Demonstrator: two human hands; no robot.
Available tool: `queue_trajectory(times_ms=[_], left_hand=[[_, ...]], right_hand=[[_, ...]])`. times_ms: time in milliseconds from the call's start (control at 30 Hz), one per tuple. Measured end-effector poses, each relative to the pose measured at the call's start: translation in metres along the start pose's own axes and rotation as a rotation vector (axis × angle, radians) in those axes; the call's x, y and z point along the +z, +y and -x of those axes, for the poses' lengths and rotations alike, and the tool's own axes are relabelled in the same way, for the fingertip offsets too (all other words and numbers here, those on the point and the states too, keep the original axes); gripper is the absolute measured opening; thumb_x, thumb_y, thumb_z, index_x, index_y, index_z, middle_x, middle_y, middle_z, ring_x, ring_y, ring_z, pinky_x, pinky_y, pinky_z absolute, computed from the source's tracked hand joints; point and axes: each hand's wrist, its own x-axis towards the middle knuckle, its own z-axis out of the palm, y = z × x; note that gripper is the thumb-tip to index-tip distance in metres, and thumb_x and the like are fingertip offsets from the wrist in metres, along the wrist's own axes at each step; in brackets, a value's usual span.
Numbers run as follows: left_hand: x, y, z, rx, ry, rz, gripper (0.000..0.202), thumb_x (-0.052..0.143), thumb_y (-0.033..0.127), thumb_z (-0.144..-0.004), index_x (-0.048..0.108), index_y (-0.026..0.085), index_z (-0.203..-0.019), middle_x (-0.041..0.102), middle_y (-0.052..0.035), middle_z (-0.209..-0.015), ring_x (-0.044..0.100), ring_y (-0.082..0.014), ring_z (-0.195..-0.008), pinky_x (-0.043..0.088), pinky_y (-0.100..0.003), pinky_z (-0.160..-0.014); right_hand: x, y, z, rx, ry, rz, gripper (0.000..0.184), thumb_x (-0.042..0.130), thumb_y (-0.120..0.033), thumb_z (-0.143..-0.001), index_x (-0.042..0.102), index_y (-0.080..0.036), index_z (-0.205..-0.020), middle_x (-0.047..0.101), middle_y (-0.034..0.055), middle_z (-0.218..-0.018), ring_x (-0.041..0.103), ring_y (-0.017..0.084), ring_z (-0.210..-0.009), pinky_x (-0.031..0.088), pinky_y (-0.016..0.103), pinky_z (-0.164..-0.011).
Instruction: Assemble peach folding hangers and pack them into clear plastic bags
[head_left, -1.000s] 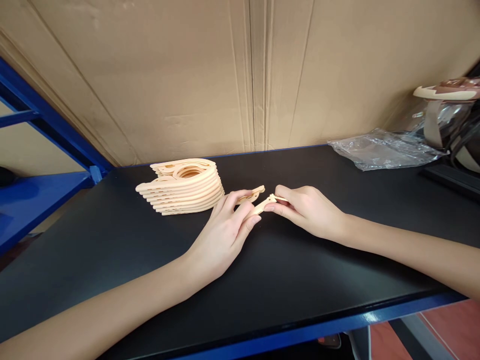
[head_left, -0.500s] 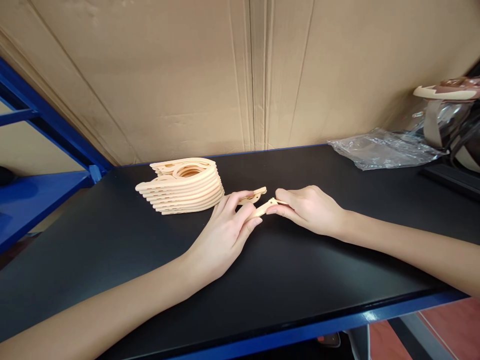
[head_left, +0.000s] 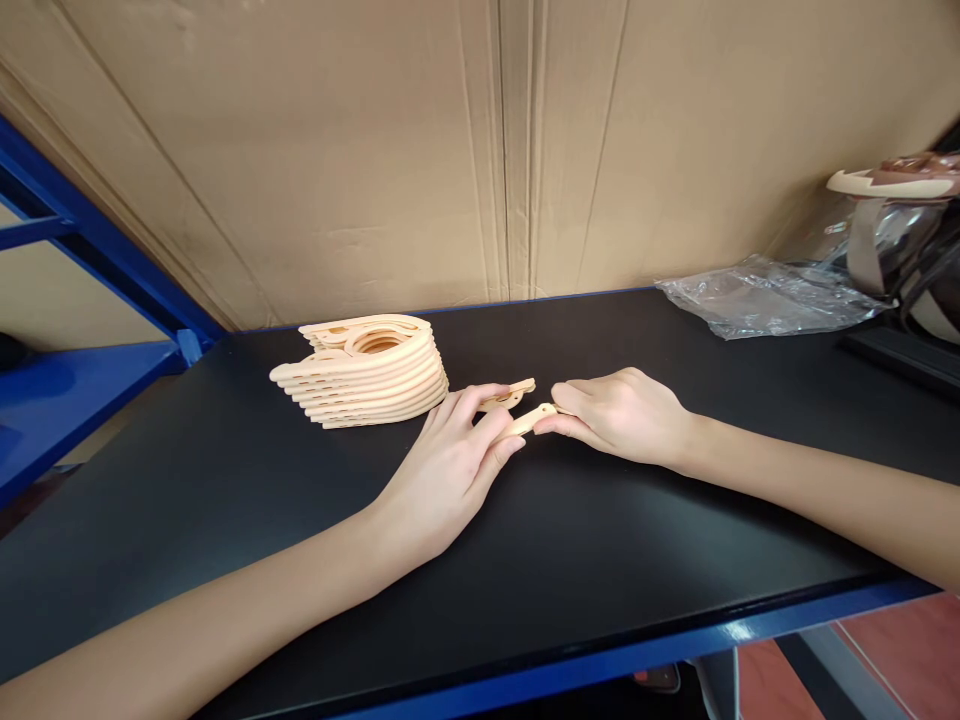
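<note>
A single peach-coloured plastic folding hanger (head_left: 519, 404) lies low over the black tabletop (head_left: 247, 500) between both hands. My left hand (head_left: 450, 465) pinches its left part, fingers curled round it. My right hand (head_left: 619, 415) grips its right end, fingers closed. Just left of my left hand stands a neat stack of several folded hangers (head_left: 364, 372) of the same colour.
A cardboard wall (head_left: 480, 150) stands right behind the table. Crumpled clear plastic bags (head_left: 761, 297) lie at the back right, beside more bagged items (head_left: 896, 225). A blue metal rack (head_left: 82, 300) runs along the left. The table's blue front edge (head_left: 675, 645) is near.
My right hand has slid slightly down and closer on the hanger's end. The hanger's arms sit a little flatter. The stack has not moved.
</note>
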Motion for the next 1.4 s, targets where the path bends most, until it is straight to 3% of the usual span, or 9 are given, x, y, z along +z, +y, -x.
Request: queue_trajectory(times_ms=[300, 467, 733, 933, 1133, 1233, 1300, 1400], left_hand=[[-0.002, -0.001, 0.000, 0.018, -0.019, -0.006, 0.027, 0.034, 0.033, -0.103, 0.059, 0.023, -0.103, 0.047, -0.0046, -0.135, 0.044, -0.0222, -0.126, 0.039, -0.044, -0.108], [-0.003, 0.000, 0.000, 0.022, -0.036, -0.007, 0.028, 0.034, 0.032, -0.102, 0.060, 0.022, -0.102, 0.047, -0.0052, -0.135, 0.044, -0.0228, -0.125, 0.039, -0.045, -0.107], [-0.003, 0.000, 0.000, 0.027, -0.044, -0.003, 0.031, 0.034, 0.031, -0.102, 0.061, 0.020, -0.091, 0.050, -0.0051, -0.133, 0.048, -0.0238, -0.120, 0.044, -0.045, -0.101], [-0.004, 0.000, -0.001, 0.047, -0.045, -0.026, 0.030, 0.034, 0.029, -0.102, 0.061, 0.020, -0.095, 0.053, -0.0055, -0.131, 0.050, -0.0231, -0.118, 0.044, -0.044, -0.100], [-0.004, -0.001, -0.002, 0.064, -0.008, -0.038, 0.028, 0.037, 0.029, -0.101, 0.061, 0.020, -0.092, 0.055, -0.0055, -0.130, 0.053, -0.0231, -0.118, 0.046, -0.042, -0.099], [-0.002, 0.000, -0.002, 0.041, 0.027, -0.031, 0.020, 0.043, 0.034, -0.099, 0.054, 0.020, -0.108, 0.056, -0.0080, -0.129, 0.053, -0.0245, -0.120, 0.045, -0.044, -0.100], [-0.002, 0.000, -0.002, 0.014, 0.046, -0.012, 0.024, 0.046, 0.036, -0.098, 0.047, 0.020, -0.116, 0.056, -0.0094, -0.129, 0.052, -0.0252, -0.121, 0.046, -0.044, -0.100], [-0.002, 0.000, -0.002, -0.015, 0.042, 0.017, 0.021, 0.045, 0.037, -0.098, 0.046, 0.021, -0.112, 0.054, -0.0089, -0.129, 0.051, -0.0243, -0.121, 0.046, -0.042, -0.099]], right_hand=[[0.001, 0.004, 0.002, -0.081, -0.037, 0.098, 0.059, 0.026, -0.051, -0.101, 0.051, -0.016, -0.061, 0.049, -0.0020, -0.049, 0.042, 0.009, -0.042, 0.020, 0.026, -0.044], [-0.001, 0.005, 0.002, -0.137, 0.040, 0.109, 0.055, 0.031, -0.048, -0.101, 0.051, -0.017, -0.061, 0.049, -0.0025, -0.050, 0.044, 0.008, -0.043, 0.023, 0.026, -0.044], [-0.003, 0.005, 0.002, -0.192, 0.057, 0.146, 0.053, 0.034, -0.049, -0.100, 0.049, -0.018, -0.060, 0.047, -0.0029, -0.048, 0.042, 0.009, -0.042, 0.023, 0.027, -0.044], [-0.005, 0.001, 0.001, -0.235, 0.128, 0.182, 0.050, 0.037, -0.046, -0.100, 0.049, -0.018, -0.060, 0.046, -0.0033, -0.048, 0.041, 0.010, -0.042, 0.025, 0.027, -0.044], [-0.003, 0.003, 0.000, -0.181, 0.023, 0.075, 0.049, 0.033, -0.046, -0.101, 0.051, -0.017, -0.065, 0.050, -0.0020, -0.051, 0.043, 0.010, -0.043, 0.022, 0.027, -0.046], [-0.006, 0.009, -0.003, -0.138, -0.108, -0.078, 0.046, 0.032, -0.046, -0.101, 0.053, -0.017, -0.072, 0.053, -0.0016, -0.056, 0.044, 0.010, -0.046, 0.022, 0.026, -0.048], [-0.010, 0.015, -0.005, -0.080, -0.204, -0.180, 0.043, 0.035, -0.049, -0.099, 0.054, -0.017, -0.077, 0.055, -0.0016, -0.061, 0.045, 0.011, -0.050, 0.025, 0.025, -0.050], [-0.012, 0.026, -0.007, -0.005, -0.275, -0.258, 0.042, 0.039, -0.052, -0.097, 0.054, -0.018, -0.079, 0.055, -0.0011, -0.066, 0.047, 0.012, -0.058, 0.032, 0.025, -0.057]])
